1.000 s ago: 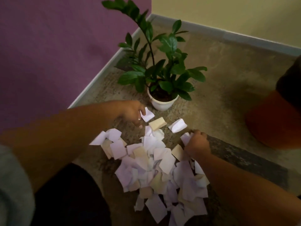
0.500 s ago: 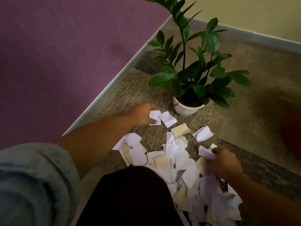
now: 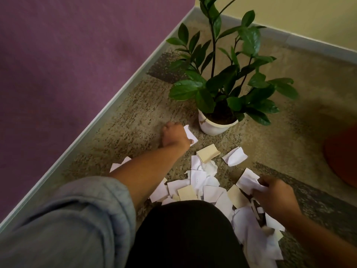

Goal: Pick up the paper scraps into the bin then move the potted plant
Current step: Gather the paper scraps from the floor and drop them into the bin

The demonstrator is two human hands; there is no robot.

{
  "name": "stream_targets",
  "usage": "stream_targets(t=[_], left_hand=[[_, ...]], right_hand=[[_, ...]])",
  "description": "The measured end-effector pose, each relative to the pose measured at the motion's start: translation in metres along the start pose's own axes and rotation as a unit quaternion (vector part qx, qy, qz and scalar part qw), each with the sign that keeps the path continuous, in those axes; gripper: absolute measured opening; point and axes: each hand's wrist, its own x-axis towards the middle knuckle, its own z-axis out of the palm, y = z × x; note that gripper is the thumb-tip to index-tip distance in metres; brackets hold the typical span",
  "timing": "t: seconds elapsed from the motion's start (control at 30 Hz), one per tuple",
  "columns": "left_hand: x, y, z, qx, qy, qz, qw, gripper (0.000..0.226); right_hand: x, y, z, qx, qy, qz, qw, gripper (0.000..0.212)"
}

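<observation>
Several white and cream paper scraps lie in a loose heap on the carpet in front of me. A potted plant with dark green leaves stands in a white pot just beyond the heap. My left hand is on the floor left of the pot, closed on a white paper scrap. My right hand is at the right side of the heap, fingers closed on crumpled white scraps. An orange-red bin shows partly at the right edge.
A purple wall with a pale skirting board runs along the left, and a yellow wall closes the corner behind the plant. My dark-clothed knee covers the near part of the heap. The carpet has darker patches.
The camera has moved nearer and to the left. My left hand went on past the scraps toward the pot and closed on one piece. My right hand gathered scraps at the heap's right side.
</observation>
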Motion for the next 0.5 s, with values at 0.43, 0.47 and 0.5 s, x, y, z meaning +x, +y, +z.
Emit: stream_targets(t=[0.43,0.47,0.5], left_hand=[[-0.035,-0.066,-0.065,-0.295,-0.111,0.008,0.949,0.067],[-0.042,-0.076,-0.072,-0.310,-0.120,0.002,0.943,0.067],[-0.049,-0.087,-0.078,-0.316,-0.124,-0.003,0.941,0.068]], right_hand=[[0.033,-0.073,-0.003,-0.022,-0.147,-0.186,0.971,0.015],[0.041,-0.080,-0.001,-0.055,-0.163,-0.226,0.959,0.017],[0.047,-0.088,0.002,-0.099,-0.164,-0.264,0.945,0.018]])
